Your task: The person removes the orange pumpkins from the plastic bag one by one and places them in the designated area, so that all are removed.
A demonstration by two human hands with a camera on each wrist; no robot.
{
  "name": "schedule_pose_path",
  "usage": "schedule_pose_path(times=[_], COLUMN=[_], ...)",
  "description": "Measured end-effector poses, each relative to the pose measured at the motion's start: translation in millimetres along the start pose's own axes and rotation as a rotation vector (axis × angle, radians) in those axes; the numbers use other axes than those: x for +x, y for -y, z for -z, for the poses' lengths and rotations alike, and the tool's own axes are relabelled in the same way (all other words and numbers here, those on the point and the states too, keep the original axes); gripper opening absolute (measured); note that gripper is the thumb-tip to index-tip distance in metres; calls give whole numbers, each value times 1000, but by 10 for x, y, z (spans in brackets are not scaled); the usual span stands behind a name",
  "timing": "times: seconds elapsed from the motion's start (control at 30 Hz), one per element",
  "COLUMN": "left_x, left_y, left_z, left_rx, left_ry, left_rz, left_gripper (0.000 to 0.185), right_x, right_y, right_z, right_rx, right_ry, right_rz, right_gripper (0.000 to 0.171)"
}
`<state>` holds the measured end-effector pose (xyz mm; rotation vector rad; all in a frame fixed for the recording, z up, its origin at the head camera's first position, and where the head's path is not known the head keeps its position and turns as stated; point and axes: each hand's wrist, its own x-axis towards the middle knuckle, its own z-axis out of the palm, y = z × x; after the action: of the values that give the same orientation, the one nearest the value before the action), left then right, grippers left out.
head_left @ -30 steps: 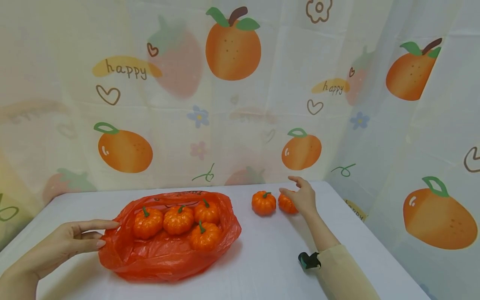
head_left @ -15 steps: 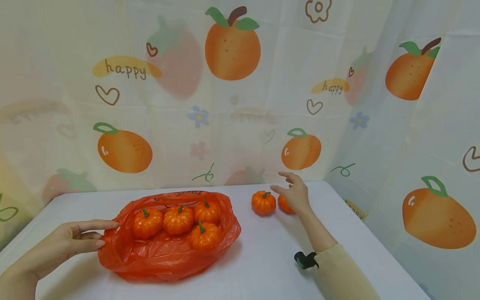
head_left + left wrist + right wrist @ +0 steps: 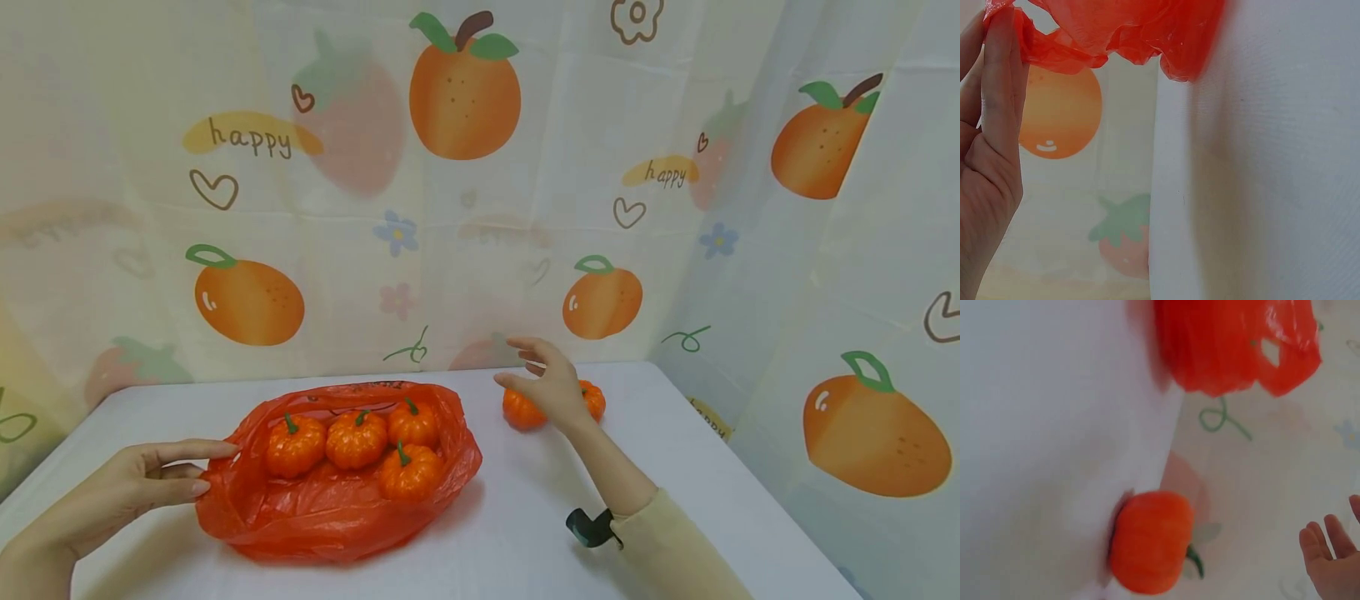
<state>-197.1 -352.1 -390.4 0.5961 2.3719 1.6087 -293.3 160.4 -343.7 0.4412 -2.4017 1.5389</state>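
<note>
A red plastic bag (image 3: 337, 508) lies open on the white table (image 3: 525, 533), with several small orange pumpkins (image 3: 356, 439) inside. My left hand (image 3: 213, 468) pinches the bag's left rim between thumb and fingers; the left wrist view shows these fingers (image 3: 997, 75) against the bag edge (image 3: 1116, 31). Two loose pumpkins sit at the back right. My right hand (image 3: 525, 367) hovers with spread fingers over the left pumpkin (image 3: 519, 413) and partly hides the right one (image 3: 594, 400). In the right wrist view the pumpkin (image 3: 1150, 540) lies apart from my fingertips (image 3: 1329, 547).
A fruit-print curtain (image 3: 465, 208) closes off the back and right sides of the table. The table's right edge (image 3: 720, 442) runs close to the loose pumpkins. A dark wrist device (image 3: 588, 527) sits on my right forearm.
My right hand has moved left, from the right loose pumpkin to above the left one. The left hand and the bag have stayed still.
</note>
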Motion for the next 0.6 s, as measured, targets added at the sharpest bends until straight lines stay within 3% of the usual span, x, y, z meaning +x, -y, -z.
schedule_pose_path(times=[0.3, 0.6], left_x=[4, -5], left_y=[-18, -28], left_z=[3, -1], left_rx=[5, 0], left_ry=[3, 4], left_rz=[-1, 10], left_gripper=[43, 43], right_x=[-135, -259], right_y=[271, 371], right_z=[-275, -520], right_rx=[28, 56], right_ry=[146, 236], right_rz=[83, 82], right_gripper=[53, 53])
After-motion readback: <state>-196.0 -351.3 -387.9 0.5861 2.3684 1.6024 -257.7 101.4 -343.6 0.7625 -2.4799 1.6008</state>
